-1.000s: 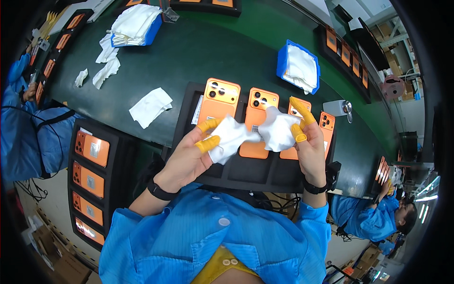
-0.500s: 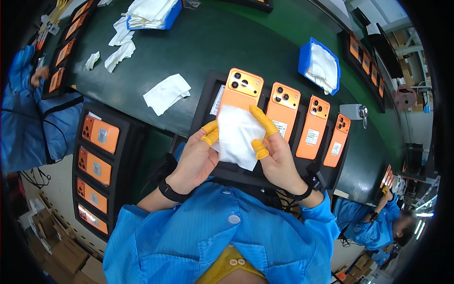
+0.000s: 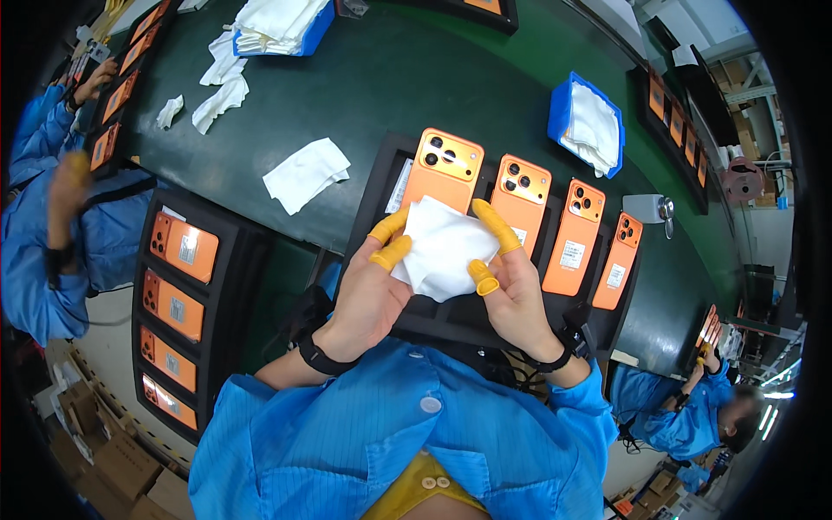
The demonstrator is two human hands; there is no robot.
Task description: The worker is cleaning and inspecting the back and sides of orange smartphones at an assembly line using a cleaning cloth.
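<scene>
Between my hands a white cloth (image 3: pixel 446 251) is bunched, covering the lower part of an orange smartphone (image 3: pixel 444 173) in the black tray (image 3: pixel 378 186). My left hand (image 3: pixel 371 286), with yellow finger cots on thumb and forefinger, grips the cloth's left side. On its right side my right hand (image 3: pixel 517 282), also in yellow finger cots, pinches the edge. To the right, in the same tray, lie three more orange phones, the closest one (image 3: pixel 520 192) beside my right fingers. Whether the cloth touches the covered phone cannot be made out.
A folded white cloth (image 3: pixel 307 175) lies on the green table (image 3: pixel 381 78). Blue bins of cloths stand at the back left (image 3: pixel 314 35) and right (image 3: pixel 562 100). A silver-lidded container (image 3: pixel 643 208) sits right. Another phone tray (image 3: pixel 227 286) is at left. Co-workers sit on both sides.
The white cloth has been gathered up into a smaller bundle, its hanging lower corner raised. Both hands have shifted slightly. At left, a co-worker's hands have moved.
</scene>
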